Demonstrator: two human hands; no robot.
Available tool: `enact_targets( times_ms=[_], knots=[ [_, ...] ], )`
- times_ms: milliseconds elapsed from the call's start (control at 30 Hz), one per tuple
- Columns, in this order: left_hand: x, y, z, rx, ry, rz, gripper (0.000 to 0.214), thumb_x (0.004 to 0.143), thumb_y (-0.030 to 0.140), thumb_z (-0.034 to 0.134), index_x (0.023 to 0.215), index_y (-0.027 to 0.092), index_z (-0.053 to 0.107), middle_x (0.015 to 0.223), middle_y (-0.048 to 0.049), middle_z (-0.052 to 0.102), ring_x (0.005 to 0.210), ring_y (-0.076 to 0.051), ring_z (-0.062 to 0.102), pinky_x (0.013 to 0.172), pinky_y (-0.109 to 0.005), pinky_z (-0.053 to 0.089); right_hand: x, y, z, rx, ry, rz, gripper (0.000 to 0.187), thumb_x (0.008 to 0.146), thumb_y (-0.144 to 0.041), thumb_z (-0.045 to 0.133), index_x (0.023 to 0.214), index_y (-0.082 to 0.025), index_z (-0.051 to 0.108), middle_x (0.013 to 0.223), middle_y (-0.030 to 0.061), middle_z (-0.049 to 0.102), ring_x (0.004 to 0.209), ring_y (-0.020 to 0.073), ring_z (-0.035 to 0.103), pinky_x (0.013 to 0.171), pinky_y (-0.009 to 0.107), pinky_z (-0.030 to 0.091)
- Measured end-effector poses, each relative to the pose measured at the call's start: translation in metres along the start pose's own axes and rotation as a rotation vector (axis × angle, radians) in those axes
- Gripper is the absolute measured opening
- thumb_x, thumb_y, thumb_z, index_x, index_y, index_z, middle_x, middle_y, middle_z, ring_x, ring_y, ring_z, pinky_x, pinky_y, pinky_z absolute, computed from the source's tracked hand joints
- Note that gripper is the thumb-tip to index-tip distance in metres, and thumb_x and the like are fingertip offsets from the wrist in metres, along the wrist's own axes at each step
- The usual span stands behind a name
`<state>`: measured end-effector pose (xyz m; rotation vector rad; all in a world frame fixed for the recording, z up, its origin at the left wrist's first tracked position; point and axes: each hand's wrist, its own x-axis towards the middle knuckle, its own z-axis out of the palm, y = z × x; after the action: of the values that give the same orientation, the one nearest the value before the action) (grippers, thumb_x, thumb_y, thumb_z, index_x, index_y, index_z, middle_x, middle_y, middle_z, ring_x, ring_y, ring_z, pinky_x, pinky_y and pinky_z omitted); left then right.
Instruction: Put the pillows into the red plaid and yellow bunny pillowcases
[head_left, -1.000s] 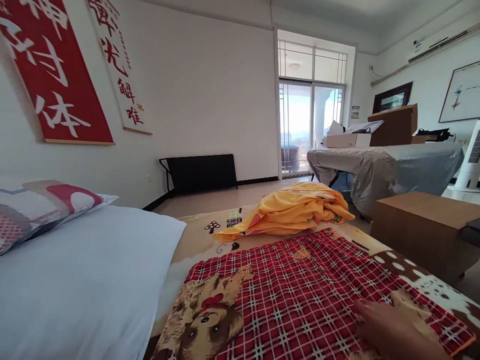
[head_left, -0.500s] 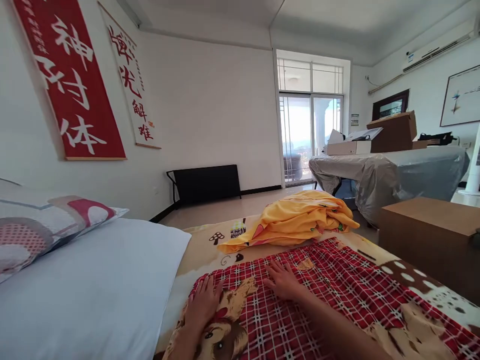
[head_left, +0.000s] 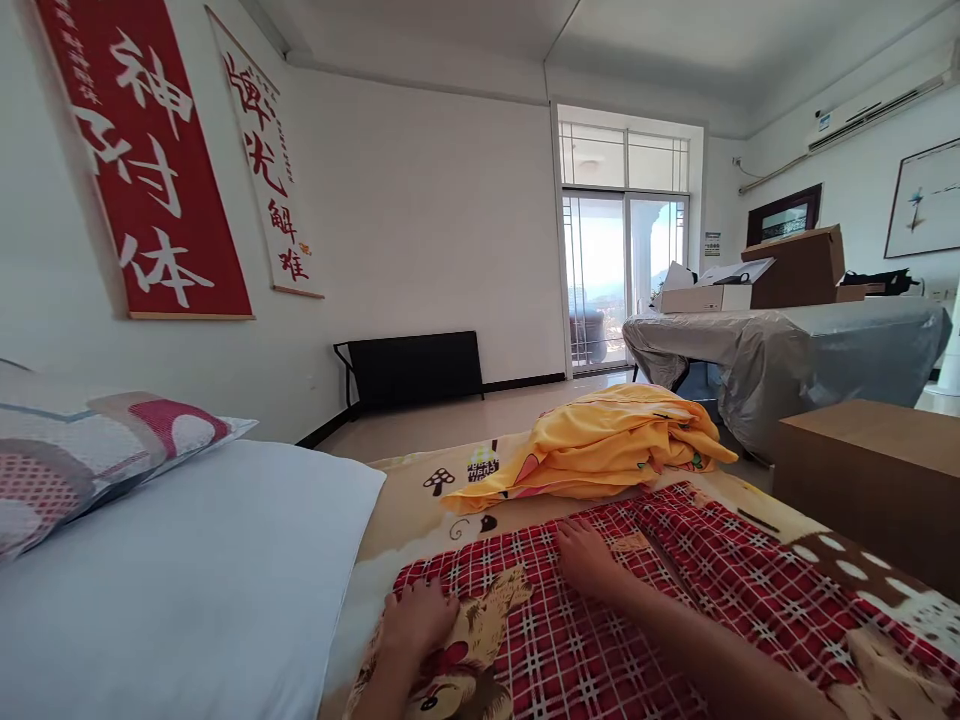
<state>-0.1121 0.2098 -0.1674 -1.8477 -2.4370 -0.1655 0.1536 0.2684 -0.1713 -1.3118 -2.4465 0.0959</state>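
A red plaid blanket (head_left: pixel 555 640) with a brown cartoon animal print lies spread over the patterned bedsheet (head_left: pixel 409 490). My left hand (head_left: pixel 420 618) is at the blanket's far left corner, fingers bent and closed on the cloth. Farther right along the same far edge, my right hand (head_left: pixel 589 560) has its fingers drawn together, gripping the fabric. A crease runs through the plaid just right of that hand. Beyond the blanket sits a bunched yellow cloth (head_left: pixel 607 440). My fingertips are partly hidden from view.
On the left lie a white cloth-covered pad (head_left: pixel 202 570) and a patterned pillow (head_left: pixel 112 450). A cardboard box (head_left: pixel 870 490) stands at the right. Behind it, a plastic-covered table (head_left: pixel 772 350) bears boxes. A black folded panel (head_left: pixel 416 370) leans by the wall.
The fingers of both hands, spread flat before, are now bent and drawn together on the blanket. The cloth beside my right hand has creased. The view has shifted slightly.
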Motion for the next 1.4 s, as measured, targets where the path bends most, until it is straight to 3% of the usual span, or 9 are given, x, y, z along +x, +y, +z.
enact_targets(
  times_ms=[167,300,467,733,867,1000,1100,1267,1400],
  knots=[
    [0.011,0.023,0.011,-0.015,0.021,0.040,0.055,0.089,0.029,0.019,0.135,0.012,0.045,0.142,-0.0134,0.044,0.132,-0.024,0.038,0.105,-0.042,0.031,0.040,-0.074,0.037,0.145,-0.057,-0.135,0.054,0.093,-0.040,0.029,0.142,-0.019,0.036,0.147,0.0067,0.037,0.136,0.0224,0.030,0.112,0.040,0.022],
    [0.006,0.023,0.033,-0.024,-0.023,-0.008,0.061,0.090,0.043,0.020,0.142,0.014,0.036,0.150,-0.0104,0.030,0.139,-0.024,0.027,0.110,-0.044,0.024,0.041,-0.081,0.061,0.218,-0.153,-0.121,0.062,0.095,-0.052,0.018,0.144,-0.018,0.033,0.151,0.0104,0.026,0.140,0.0255,0.022,0.112,0.048,0.019],
    [0.010,0.018,0.038,-0.068,-0.043,-0.013,0.062,0.090,0.046,0.019,0.143,0.019,0.035,0.152,-0.0077,0.027,0.140,-0.024,0.025,0.111,-0.048,0.022,0.035,-0.043,0.060,0.213,-0.193,-0.081,0.061,0.094,-0.056,0.019,0.143,-0.025,0.035,0.151,0.0055,0.029,0.140,0.0225,0.022,0.113,0.047,0.014],
    [0.010,0.018,0.039,-0.153,-0.070,-0.044,0.067,0.089,0.056,0.017,0.145,0.022,0.030,0.154,-0.0064,0.017,0.143,-0.027,0.012,0.112,-0.057,0.008,-0.006,0.062,0.013,0.032,-0.159,0.133,0.060,0.094,-0.054,0.024,0.140,-0.021,0.042,0.148,0.0089,0.035,0.137,0.0247,0.030,0.112,0.044,0.018],
    [0.009,0.016,0.035,-0.195,-0.066,-0.041,0.067,0.088,0.057,0.021,0.144,0.022,0.033,0.153,-0.0069,0.020,0.142,-0.027,0.015,0.112,-0.057,0.011,-0.027,0.073,-0.009,-0.066,-0.073,0.219,0.057,0.096,-0.044,0.019,0.137,-0.014,0.045,0.143,0.0147,0.041,0.134,0.0264,0.035,0.109,0.044,0.023],
    [0.007,0.009,0.022,-0.223,-0.006,-0.035,0.059,0.092,0.047,0.016,0.130,0.023,0.053,0.143,-0.0081,0.043,0.133,-0.027,0.037,0.108,-0.054,0.026,-0.006,0.046,-0.014,-0.145,-0.045,0.251,0.039,0.092,-0.031,0.040,0.117,-0.011,0.061,0.126,0.0195,0.056,0.123,0.0303,0.047,0.108,0.051,0.023],
    [0.005,0.002,0.014,-0.177,0.082,-0.025,0.053,0.091,0.029,0.019,0.121,0.015,0.060,0.132,-0.0131,0.055,0.126,-0.026,0.046,0.110,-0.046,0.025,0.028,-0.001,-0.001,-0.129,-0.033,0.172,0.037,0.088,-0.023,0.046,0.120,-0.009,0.058,0.129,0.0189,0.054,0.127,0.0296,0.043,0.108,0.051,0.024],
    [0.004,-0.005,0.025,-0.062,0.116,-0.006,0.055,0.082,0.011,0.029,0.135,0.007,0.046,0.146,-0.0150,0.037,0.137,-0.025,0.030,0.112,-0.044,0.018,0.062,-0.100,0.046,0.036,-0.074,-0.098,0.049,0.089,-0.021,0.036,0.137,-0.014,0.044,0.142,0.0119,0.044,0.133,0.0229,0.036,0.110,0.038,0.027],
    [0.009,-0.010,0.040,-0.028,0.061,-0.041,0.053,0.088,0.020,0.027,0.139,0.011,0.040,0.149,-0.0127,0.032,0.138,-0.025,0.028,0.111,-0.046,0.020,0.061,-0.129,0.076,0.142,-0.124,-0.179,0.050,0.095,-0.030,0.026,0.143,-0.019,0.035,0.149,0.0078,0.033,0.138,0.0205,0.027,0.112,0.043,0.021]
  ],
)
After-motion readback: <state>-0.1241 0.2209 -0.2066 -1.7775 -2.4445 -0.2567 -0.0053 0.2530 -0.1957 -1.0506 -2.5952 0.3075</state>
